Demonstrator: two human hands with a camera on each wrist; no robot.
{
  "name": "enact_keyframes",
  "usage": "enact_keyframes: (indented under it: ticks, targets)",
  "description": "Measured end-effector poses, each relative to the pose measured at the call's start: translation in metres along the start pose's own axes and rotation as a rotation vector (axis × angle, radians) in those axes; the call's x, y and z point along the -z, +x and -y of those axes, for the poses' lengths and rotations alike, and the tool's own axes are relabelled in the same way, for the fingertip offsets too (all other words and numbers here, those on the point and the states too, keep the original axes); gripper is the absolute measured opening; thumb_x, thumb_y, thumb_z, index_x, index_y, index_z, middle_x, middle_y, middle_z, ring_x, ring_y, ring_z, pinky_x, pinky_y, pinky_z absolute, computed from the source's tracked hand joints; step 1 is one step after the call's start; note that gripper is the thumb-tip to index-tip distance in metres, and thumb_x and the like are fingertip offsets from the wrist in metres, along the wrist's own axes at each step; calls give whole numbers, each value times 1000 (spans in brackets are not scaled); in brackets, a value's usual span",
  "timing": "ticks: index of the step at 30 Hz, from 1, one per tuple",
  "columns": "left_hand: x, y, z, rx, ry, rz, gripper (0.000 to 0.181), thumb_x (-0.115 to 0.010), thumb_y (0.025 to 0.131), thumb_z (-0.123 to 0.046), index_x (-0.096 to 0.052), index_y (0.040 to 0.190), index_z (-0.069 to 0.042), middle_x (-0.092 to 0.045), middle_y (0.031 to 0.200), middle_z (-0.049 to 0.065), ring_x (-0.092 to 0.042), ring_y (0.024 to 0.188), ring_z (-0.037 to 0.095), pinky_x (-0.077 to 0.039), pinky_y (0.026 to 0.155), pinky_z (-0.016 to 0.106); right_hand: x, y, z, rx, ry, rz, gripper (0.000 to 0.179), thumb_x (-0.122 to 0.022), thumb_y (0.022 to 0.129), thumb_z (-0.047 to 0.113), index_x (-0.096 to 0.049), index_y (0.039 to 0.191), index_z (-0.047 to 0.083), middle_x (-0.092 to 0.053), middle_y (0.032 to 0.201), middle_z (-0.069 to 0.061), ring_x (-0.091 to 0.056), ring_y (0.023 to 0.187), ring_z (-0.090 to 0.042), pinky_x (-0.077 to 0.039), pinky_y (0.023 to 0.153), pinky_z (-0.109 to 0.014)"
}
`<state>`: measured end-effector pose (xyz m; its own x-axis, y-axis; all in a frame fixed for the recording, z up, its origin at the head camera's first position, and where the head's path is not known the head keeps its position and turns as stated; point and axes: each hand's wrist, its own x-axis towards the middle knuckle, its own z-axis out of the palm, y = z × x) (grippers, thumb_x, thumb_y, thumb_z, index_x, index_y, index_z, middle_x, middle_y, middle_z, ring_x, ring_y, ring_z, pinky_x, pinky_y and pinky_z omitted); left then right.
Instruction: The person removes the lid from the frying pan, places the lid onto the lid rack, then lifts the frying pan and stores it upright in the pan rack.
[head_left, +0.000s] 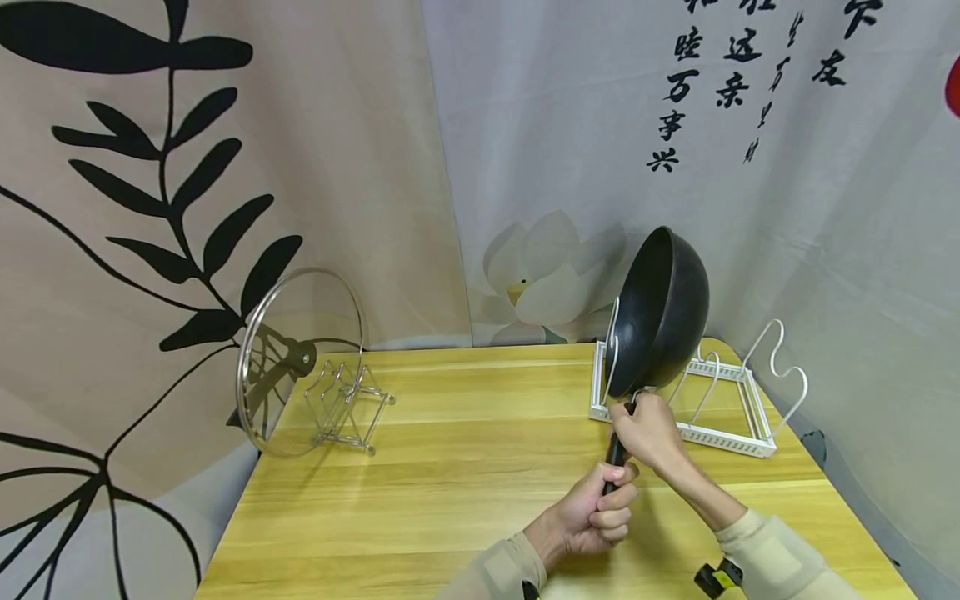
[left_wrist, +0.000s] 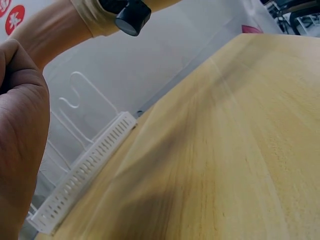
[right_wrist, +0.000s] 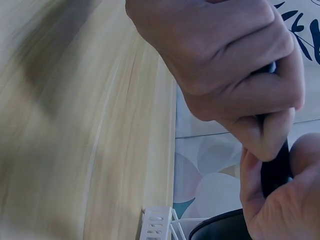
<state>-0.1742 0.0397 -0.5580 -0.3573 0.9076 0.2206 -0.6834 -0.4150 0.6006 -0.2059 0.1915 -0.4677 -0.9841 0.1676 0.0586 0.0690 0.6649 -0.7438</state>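
A dark wok (head_left: 663,304) is tipped up on its side over the white rack (head_left: 723,435), between its wire dividers. Its black handle (head_left: 616,454) slants down toward me. My right hand (head_left: 651,429) grips the handle close to the wok; my left hand (head_left: 596,512) has its fingers curled round the lower end. In the right wrist view, the left hand's curled fingers (right_wrist: 270,95) wrap the handle above the right hand (right_wrist: 290,200), and the wok's rim (right_wrist: 222,227) shows at the bottom. The left wrist view catches only part of the left hand (left_wrist: 20,135).
At the table's left side a glass lid (head_left: 300,362) with a metal rim stands upright in a small wire rack (head_left: 352,408). A printed cloth (head_left: 525,167) hangs behind the wooden table (head_left: 450,417). The rack's curved wire (head_left: 787,367) rises at its right end.
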Motion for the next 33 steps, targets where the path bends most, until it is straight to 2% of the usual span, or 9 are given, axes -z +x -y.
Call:
enact_keyframes:
  ticks: [15, 33]
  targets:
    - [2, -4, 7, -3, -16, -14, 26, -27, 117, -26, -41, 95, -31, -50, 61, -26, -19, 42, -3, -3, 45, 23, -6, -2, -5, -3, 1, 12, 29, -60, 98, 13, -71, 71, 9, -71, 63, -2, -61, 56, -17, -46, 52, -31]
    - [7, -10, 13, 1, -56, -32, 27, -25, 117, -26, -42, 96, -30, -52, 61, -25, -17, 44, -1, -4, 45, 22, -16, -3, -13, -18, 11, 27, 35, -61, 99, 14, -60, 64, 15, -68, 61, -2, -60, 56, -18, -44, 51, -31]
